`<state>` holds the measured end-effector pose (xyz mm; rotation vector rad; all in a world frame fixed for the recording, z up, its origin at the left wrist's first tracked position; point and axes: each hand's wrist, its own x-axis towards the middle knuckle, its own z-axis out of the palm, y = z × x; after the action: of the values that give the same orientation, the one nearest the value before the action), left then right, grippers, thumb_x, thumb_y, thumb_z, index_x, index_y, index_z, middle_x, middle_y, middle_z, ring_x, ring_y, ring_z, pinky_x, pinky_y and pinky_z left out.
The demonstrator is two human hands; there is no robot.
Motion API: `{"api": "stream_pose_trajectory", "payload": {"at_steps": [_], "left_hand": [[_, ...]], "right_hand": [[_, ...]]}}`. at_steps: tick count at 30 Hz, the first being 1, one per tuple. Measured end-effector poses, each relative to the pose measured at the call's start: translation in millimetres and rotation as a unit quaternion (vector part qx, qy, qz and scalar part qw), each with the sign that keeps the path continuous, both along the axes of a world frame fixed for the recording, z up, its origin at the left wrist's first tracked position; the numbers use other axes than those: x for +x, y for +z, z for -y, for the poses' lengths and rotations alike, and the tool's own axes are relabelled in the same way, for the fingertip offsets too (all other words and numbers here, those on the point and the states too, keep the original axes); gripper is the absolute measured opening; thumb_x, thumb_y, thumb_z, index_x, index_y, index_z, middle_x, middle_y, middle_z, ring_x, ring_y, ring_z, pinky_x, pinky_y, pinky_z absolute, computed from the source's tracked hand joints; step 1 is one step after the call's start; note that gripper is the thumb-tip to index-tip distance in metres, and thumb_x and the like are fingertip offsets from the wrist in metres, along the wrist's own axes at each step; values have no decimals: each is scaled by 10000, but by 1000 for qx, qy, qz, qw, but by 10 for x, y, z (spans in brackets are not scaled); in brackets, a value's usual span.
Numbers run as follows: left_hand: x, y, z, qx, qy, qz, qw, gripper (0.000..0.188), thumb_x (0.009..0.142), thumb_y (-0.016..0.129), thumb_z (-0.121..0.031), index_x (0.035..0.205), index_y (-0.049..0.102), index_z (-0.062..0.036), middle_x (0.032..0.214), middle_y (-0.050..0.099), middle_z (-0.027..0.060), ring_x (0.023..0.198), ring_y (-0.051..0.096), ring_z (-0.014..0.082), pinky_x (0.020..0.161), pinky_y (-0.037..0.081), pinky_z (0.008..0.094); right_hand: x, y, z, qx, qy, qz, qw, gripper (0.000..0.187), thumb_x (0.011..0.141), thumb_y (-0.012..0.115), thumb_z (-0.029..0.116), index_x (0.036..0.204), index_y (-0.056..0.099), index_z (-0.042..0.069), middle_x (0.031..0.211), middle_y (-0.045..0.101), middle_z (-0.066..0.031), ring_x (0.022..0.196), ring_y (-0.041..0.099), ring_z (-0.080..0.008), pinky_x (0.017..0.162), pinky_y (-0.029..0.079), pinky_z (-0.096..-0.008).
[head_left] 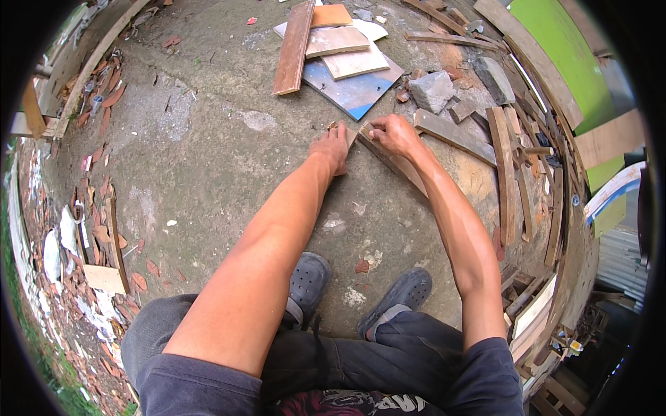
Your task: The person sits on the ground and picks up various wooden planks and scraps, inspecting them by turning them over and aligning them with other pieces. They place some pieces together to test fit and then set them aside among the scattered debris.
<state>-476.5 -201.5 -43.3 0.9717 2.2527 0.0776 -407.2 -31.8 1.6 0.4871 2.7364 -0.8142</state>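
Observation:
On the ground ahead of my feet lies a narrow wooden plank [404,170], its far end between my two hands. My right hand [397,136] is over that far end, fingers curled in and thumb and fingertips pressed together; anything in the pinch is too small to make out. Just left of the plank's end, my left hand [331,148] is low to the ground with bent fingers. A small brownish bit shows at its fingertips, and a pale wooden edge [352,136] is beside it. What the left fingers close on is mostly hidden.
Beyond my hands, wood and board pieces [338,41] are stacked on a blue-grey panel [347,90], with a brown plank [294,48] alongside. Rubble stones [431,91] and loose timber [504,173] lie to the right. Dry leaves and scraps [104,243] litter the left.

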Motion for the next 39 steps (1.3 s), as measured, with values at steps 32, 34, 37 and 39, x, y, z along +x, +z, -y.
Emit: {"api": "stream_pose_trajectory", "payload": {"at_steps": [32,34,37,39], "left_hand": [[-2,21,25,9,0,1,1000,1147,749,815,-327,1528,39,-2,1479,373,205,1379,382,348,1123,364,451],[12,30,20,14,-2,3,1000,1145,749,815,-326,1527,41,0,1478,373,209,1377,384,349,1122,367,444],[1,61,18,7,-6,12,1000,1142,746,816,-323,1523,45,7,1499,346,217,1382,375,355,1119,374,429],[3,32,33,23,-5,8,1000,1142,742,819,-323,1520,53,11,1506,340,226,1379,378,363,1115,379,420]], "right_hand": [[-11,-44,33,21,-9,-16,1000,338,838,722,192,1131,703,24,1052,707,-203,980,703,-319,856,549,-387],[13,-82,6,18,-15,-22,999,335,835,726,198,1125,708,32,1048,707,-201,977,704,-318,854,548,-387],[34,-116,-9,-2,-26,-33,999,334,831,731,208,1122,714,46,1045,708,-200,974,704,-316,856,544,-383],[61,-121,-5,-20,-37,-43,998,337,830,733,215,1126,716,56,1046,708,-201,974,705,-312,860,540,-378]]}}
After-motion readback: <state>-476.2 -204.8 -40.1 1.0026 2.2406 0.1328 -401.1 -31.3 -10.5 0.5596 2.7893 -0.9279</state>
